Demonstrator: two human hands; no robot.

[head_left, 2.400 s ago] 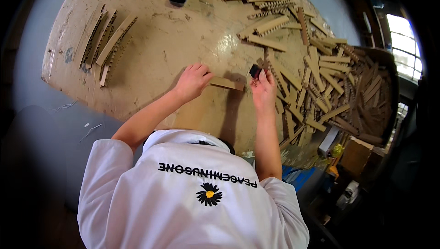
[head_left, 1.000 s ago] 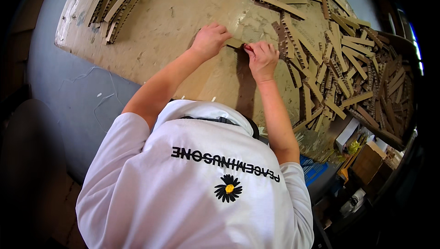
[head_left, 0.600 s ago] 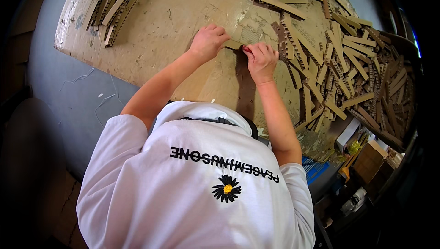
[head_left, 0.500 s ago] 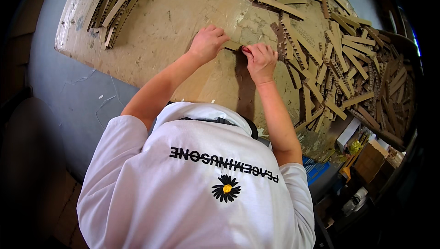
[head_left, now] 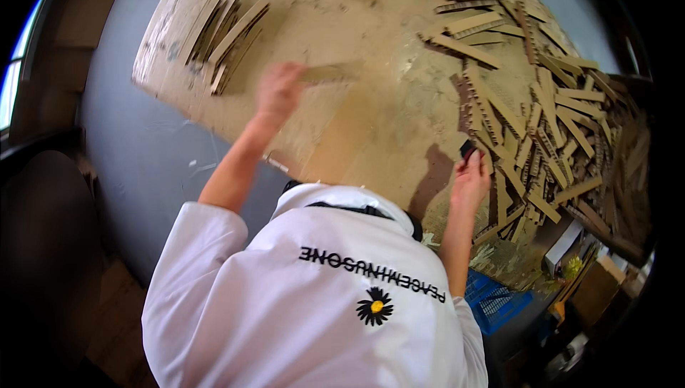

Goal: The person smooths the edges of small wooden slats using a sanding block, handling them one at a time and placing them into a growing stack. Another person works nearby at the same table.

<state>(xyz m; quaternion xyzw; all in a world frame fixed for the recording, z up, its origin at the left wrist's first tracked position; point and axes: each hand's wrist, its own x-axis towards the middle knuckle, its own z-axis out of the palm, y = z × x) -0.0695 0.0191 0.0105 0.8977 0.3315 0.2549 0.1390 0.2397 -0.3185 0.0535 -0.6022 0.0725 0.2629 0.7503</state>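
Fingers of your left hand [head_left: 278, 95], blurred, are clamped on the left end of a cardboard strip [head_left: 332, 72]; its long axis runs rightward, nearly crosswise. Your right hand [head_left: 472, 179], well apart, pinches a black block [head_left: 467, 149]. Grouped strips [head_left: 239, 32] lie leftward, nearer your left hand.
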